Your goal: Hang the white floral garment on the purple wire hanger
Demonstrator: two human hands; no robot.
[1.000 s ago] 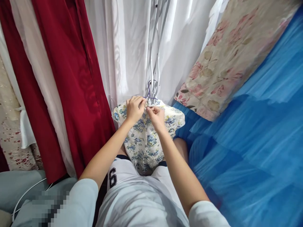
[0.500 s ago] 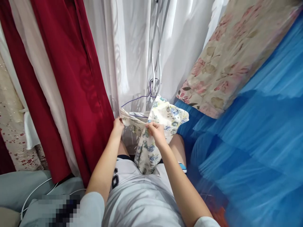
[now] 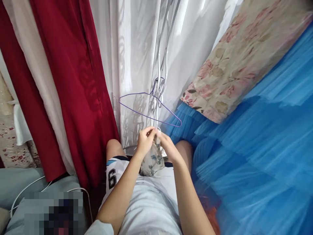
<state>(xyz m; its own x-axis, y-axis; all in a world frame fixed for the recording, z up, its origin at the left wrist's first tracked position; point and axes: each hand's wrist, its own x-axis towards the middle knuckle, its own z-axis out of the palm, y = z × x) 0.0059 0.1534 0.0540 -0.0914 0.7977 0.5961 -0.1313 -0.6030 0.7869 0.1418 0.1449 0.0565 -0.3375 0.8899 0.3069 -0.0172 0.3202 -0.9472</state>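
Note:
A white garment with a blue and green flower print (image 3: pixel 153 161) hangs bunched from my hands over my lap. My left hand (image 3: pixel 146 138) pinches its upper edge. Close beside it, my right hand (image 3: pixel 168 145) is closed on the garment too, the fingertips of both hands nearly meeting. Just beyond them a bare purple wire hanger (image 3: pixel 137 112) hangs tilted by its hook from a white metal stand (image 3: pixel 158 62). The garment's far side is hidden behind my hands.
Dark red cloth (image 3: pixel 66 81) hangs at the left and white curtains (image 3: pixel 134 42) behind the stand. On the right are a pink-flowered cloth (image 3: pixel 220 75) and layered blue tulle (image 3: pixel 256 147). White cables (image 3: pixel 22 189) cross grey fabric at lower left.
The flowered garment has come off the purple hanger, which now swings bare. Both hands have drawn together in front of my lap, gathering the garment.

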